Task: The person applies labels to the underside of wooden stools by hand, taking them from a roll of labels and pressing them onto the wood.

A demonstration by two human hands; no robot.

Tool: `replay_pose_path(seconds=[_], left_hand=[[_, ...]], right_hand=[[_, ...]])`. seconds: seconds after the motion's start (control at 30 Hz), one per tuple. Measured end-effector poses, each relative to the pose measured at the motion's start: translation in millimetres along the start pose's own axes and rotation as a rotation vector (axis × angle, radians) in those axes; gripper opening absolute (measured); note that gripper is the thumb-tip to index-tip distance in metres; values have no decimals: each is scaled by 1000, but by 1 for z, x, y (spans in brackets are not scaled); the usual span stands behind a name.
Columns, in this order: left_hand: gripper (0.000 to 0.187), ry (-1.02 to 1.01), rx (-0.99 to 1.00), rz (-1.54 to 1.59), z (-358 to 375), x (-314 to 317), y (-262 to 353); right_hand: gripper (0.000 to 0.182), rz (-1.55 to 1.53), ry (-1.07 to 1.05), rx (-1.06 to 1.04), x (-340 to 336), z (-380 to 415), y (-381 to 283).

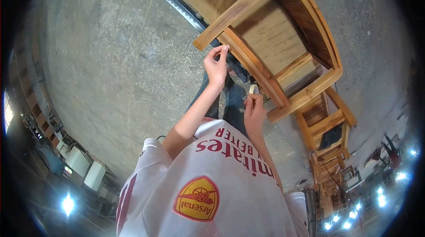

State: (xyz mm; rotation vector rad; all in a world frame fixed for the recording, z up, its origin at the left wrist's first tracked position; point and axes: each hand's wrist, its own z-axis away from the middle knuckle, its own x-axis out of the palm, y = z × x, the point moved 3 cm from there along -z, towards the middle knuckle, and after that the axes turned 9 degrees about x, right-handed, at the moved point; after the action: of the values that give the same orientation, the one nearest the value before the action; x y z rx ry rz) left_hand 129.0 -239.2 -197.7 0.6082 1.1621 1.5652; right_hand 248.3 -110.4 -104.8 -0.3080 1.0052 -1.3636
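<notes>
A wooden armchair frame (256,66) stands in front of me, with broad armrests and a slatted back. My left hand (216,66) is closed in a pinch, its fingertips right at the near rail by one armrest (239,11); I cannot tell what is between them. Lower and to the right, my right hand (254,110) grips a roll of pale tape (253,89) between thumb and fingers. The roll is partly hidden by that hand and sits close beside the rail, near the other armrest (307,95).
More wooden chairs (325,122) stand in a line to the right. A dark strip with a bright edge (170,2) runs across the concrete floor (115,51) beyond the armchair. White box-like objects (94,175) are far left.
</notes>
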Motion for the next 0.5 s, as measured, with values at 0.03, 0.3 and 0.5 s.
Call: replay_pose_path(seconds=[0.03,0.3,0.5], left_hand=[[20,80,15,38,-5,5,-15],[14,370,142,99,-34,28,-61],[18,414,132,96,-33,30,-56]], right_hand=[[7,-1,-16,-5,0,0,4],[7,-1,-50,5,-13,-3,7],[8,22,-48,-9,-13,12,14]])
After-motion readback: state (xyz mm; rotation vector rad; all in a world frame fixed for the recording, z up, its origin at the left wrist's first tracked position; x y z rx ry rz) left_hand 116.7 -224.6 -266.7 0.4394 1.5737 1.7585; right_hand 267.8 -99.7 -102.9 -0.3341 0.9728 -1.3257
